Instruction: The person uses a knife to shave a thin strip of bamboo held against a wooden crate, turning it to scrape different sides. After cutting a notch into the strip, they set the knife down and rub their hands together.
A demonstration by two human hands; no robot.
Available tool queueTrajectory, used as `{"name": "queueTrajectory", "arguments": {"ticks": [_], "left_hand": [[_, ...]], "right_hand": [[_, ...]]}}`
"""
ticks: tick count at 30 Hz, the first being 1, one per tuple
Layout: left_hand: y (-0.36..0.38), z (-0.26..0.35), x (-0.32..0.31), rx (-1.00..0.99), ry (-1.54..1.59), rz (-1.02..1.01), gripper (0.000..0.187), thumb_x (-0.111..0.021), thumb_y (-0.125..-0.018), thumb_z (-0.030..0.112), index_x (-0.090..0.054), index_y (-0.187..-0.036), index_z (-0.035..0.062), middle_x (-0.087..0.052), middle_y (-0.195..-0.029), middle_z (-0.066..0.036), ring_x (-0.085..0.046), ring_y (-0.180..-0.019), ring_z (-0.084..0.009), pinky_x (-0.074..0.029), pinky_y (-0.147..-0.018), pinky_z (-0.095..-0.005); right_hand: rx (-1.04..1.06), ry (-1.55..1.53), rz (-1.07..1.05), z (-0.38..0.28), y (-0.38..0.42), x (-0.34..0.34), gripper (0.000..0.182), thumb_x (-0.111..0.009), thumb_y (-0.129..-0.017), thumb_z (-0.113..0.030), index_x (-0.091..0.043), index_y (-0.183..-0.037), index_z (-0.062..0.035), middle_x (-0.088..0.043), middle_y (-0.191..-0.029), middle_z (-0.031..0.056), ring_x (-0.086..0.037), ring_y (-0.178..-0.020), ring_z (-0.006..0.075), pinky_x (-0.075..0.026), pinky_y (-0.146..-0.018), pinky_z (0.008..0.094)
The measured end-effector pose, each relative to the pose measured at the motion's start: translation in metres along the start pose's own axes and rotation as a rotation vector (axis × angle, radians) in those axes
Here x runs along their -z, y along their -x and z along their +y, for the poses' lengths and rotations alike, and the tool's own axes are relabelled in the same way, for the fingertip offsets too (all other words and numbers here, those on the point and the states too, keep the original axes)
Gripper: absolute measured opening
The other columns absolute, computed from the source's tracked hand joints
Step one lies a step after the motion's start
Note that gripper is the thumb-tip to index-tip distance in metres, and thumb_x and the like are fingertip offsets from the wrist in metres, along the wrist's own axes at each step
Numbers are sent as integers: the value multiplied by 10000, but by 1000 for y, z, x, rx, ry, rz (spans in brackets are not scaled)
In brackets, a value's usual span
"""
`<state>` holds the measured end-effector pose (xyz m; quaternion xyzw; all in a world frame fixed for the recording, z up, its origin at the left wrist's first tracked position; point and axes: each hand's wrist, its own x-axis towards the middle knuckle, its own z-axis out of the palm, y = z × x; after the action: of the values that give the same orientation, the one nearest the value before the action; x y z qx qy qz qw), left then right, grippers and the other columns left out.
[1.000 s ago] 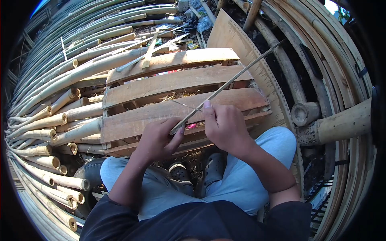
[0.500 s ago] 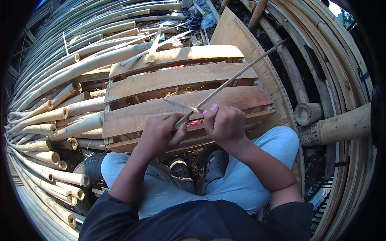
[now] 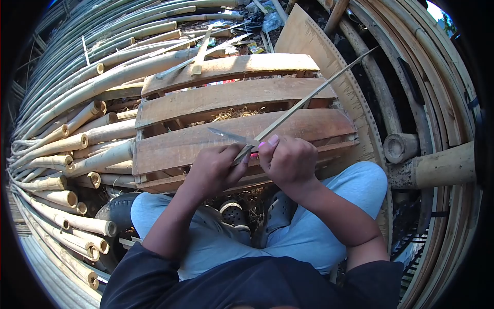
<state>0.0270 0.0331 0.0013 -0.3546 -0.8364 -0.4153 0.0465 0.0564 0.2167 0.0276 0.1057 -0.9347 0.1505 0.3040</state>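
Note:
My left hand (image 3: 218, 167) is closed around the lower end of a long, thin bamboo strip (image 3: 303, 101), which slants up and away to the right. In my right hand (image 3: 290, 158) is a knife (image 3: 229, 135) with a pink handle, mostly covered by my fingers. Its blade points left and lies across the strip, just above my left hand. The two hands are close together over the near edge of a wooden slat pallet (image 3: 180, 147).
Cut bamboo poles (image 3: 77, 141) are stacked along the left, ends toward me. A thin board (image 3: 360, 116) leans behind the pallet at right. A thick bamboo post (image 3: 442, 165) and long wooden strips (image 3: 458, 103) stand at far right. Loose slivers (image 3: 200, 54) rest on the pallet's back slat.
The view has shifted slightly. My right hand and the knife have come a little closer to my left hand. Both hands keep their holds on the strip and the knife.

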Motion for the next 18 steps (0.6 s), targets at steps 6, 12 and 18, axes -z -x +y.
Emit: {"name": "queueTrajectory", "arguments": {"ticks": [6,12,18], "left_hand": [[0,-5,-3,-74,-22,51,157,-679,-841,133,-648,-917,-1,-641,-769,-184,-641,-678,-376,-513,-602,-450],[1,-6,-3,-78,29,91,152,-666,-857,141,-652,-914,1,-646,-773,-189,-647,-693,-378,-519,-618,-446],[0,1,2,59,67,-26,217,-657,-868,158,-632,-1024,9,-640,-733,-193,-650,-685,-386,-514,-616,-459]], "right_hand": [[36,-31,11,4,0,-3,272,-512,-832,-128,-490,-569,-66,-505,-537,128,-526,-446,327,-449,-443,444],[92,-23,25,9,-1,-9,252,-522,-839,-200,-532,-622,-72,-528,-555,103,-555,-453,291,-475,-451,401],[-52,130,18,18,-10,-7,252,-503,-847,-128,-510,-606,-55,-514,-541,136,-543,-469,341,-453,-463,452]]}}
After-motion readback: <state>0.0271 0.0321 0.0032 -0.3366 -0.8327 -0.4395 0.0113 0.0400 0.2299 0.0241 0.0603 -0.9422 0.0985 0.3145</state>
